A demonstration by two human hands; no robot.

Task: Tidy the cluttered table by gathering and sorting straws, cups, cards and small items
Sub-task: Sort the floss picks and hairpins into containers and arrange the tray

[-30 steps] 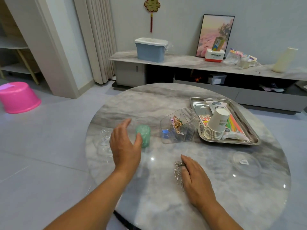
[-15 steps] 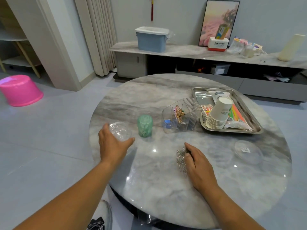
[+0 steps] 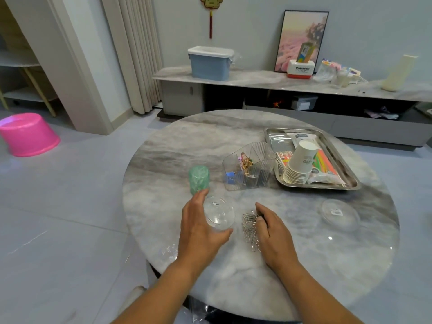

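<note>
My left hand grips a small clear plastic container, held between thumb and fingers just above the round marble table. To its right lies a pile of silver paper clips; my right hand rests flat on the table with its fingers against the pile. A green cup stands upside down just beyond my left hand. A clear ribbed organizer holds gold clips. The metal tray at the back right carries a stack of paper cups, coloured straws and cards.
A clear plastic lid lies on the table's right side. Crumpled clear wrap sits at the near left table edge. A pink tub stands on the floor at the left. A low cabinet with a blue bin runs along the back wall.
My left hand took the clear container at the table's left edge and carried it rightward, next to the paper clips. My right hand stayed at the pile, gathering it slightly.
</note>
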